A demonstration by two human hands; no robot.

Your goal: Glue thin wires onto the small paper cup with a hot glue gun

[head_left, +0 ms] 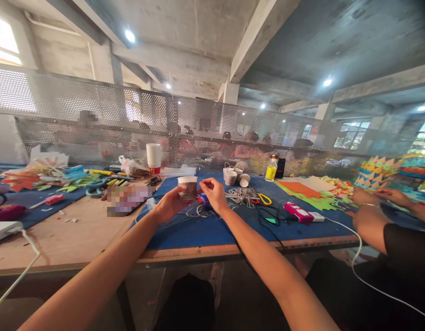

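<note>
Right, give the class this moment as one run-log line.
left hand: holds white-rimmed brown cup | right hand: beside cup, fingers curled, contents unclear | nearby: cord bundle, cup stack, blue mat

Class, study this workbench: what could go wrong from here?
The paper cup might dent or slip if the left hand squeezes it unevenly.

The grey string lies loosely heaped right by the yellow-handled scissors, so pulling a strand could snag or drag them.

The white cable droops past the front edge of the table near a neighbour's arm, so a bump could tug it.
</note>
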